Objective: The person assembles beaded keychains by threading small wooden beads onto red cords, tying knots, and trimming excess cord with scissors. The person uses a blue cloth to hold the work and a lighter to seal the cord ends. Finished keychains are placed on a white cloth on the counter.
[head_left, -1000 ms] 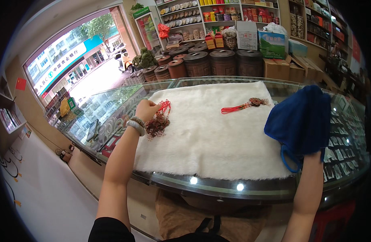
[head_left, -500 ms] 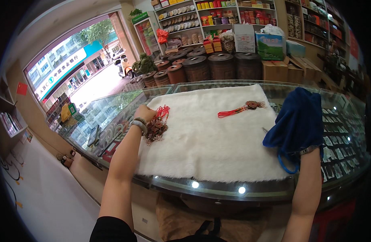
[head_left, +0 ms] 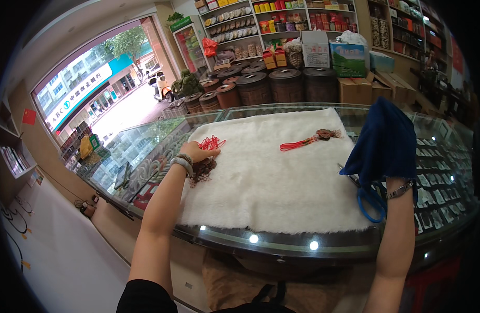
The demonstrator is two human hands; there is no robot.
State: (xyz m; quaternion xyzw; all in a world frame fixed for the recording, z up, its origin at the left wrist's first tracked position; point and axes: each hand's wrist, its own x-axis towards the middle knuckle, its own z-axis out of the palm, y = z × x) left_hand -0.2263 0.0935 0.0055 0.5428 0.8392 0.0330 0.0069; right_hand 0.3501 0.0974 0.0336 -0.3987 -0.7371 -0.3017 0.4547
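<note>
The fingers of the left hand (head_left: 194, 152) lie spread on a pile of red cords (head_left: 210, 143) at the white mat's (head_left: 271, 177) nine o'clock edge. The right hand is hidden inside a blue cloth bag (head_left: 387, 141) at three o'clock; its fingers I cannot tell. One red tassel (head_left: 308, 141) lies at twelve o'clock, well apart, on the glass surface (head_left: 146, 146).

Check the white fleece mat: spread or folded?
Spread. The white fleece mat lies flat across the glass counter, edges out, with a red-corded pendant on it.

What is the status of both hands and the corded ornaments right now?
Left hand flat on the ornament pile at the white mat edge. Right hand hidden inside the blue pouch. One ornament lies apart.
</note>
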